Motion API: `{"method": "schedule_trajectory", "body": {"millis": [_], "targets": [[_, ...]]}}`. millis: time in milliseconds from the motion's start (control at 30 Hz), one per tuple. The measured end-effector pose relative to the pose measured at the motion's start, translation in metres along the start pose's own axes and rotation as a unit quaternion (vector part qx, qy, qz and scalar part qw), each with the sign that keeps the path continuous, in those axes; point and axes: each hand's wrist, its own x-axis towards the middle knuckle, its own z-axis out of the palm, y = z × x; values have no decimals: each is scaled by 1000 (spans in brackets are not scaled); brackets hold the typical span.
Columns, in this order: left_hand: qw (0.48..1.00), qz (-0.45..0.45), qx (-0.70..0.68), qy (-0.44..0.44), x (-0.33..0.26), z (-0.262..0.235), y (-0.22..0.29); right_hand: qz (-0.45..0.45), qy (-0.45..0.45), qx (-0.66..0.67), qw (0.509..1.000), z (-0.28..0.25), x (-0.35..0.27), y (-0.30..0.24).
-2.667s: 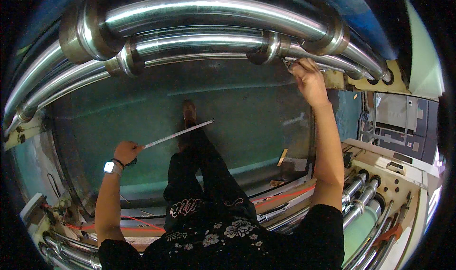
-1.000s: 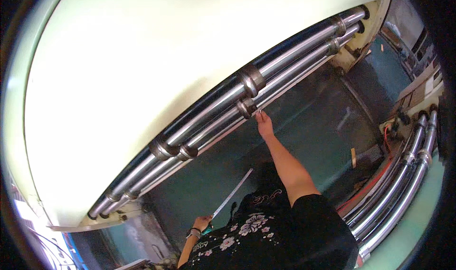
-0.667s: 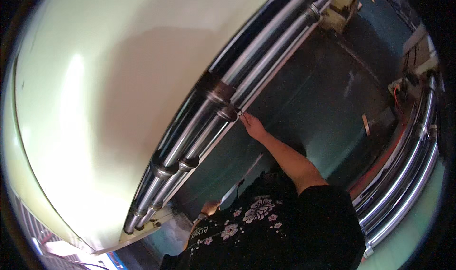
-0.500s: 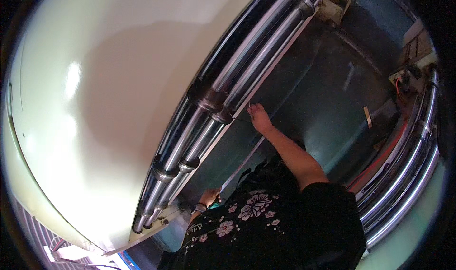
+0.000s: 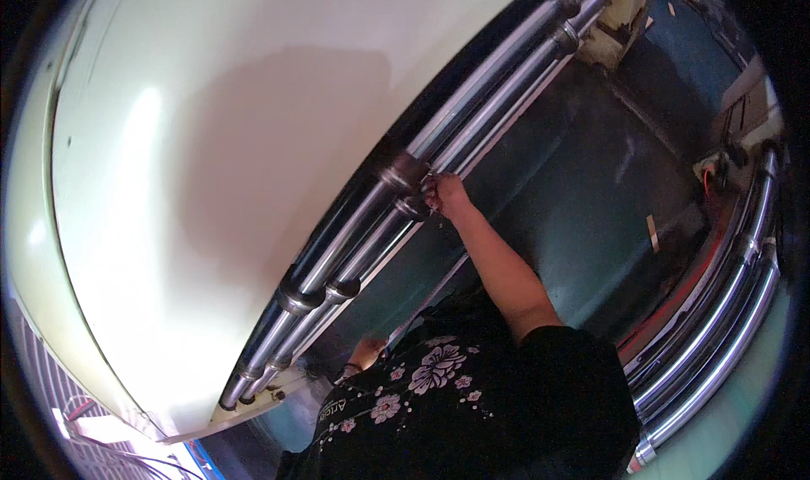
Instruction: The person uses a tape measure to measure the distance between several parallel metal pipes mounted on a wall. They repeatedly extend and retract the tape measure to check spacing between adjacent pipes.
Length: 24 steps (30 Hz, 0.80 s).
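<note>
Pink-and-white-flowered black shirt (image 5: 481, 396), silvery rollers (image 5: 489, 75)

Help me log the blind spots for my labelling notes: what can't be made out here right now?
All in the head view:
Bare right hand: its own blurred fingers hide whatever it may hold beside the dark round metal collars.
Bare left hand: too small and blurred to read its grip.
Long thin white tape strip: markings blurred; far end lost at the bare right forearm.
Smooth cream panel: cut off by the top edge.

Dark green floor (image 5: 582, 164) with a small tan strip (image 5: 652, 234) on it
</note>
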Motion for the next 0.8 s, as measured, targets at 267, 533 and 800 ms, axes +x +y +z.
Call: {"method": "schedule_trajectory", "body": {"millis": [267, 533, 800], "targets": [[975, -182, -124, 34, -54, 79, -71, 30, 19, -44, 998, 8, -11, 4], [923, -226, -286, 120, -78, 156, -96, 38, 29, 24, 999, 17, -18, 7], [896, -383, -226, 15, -74, 99, 9, 24, 57, -24, 998, 12, -22, 2]]}}
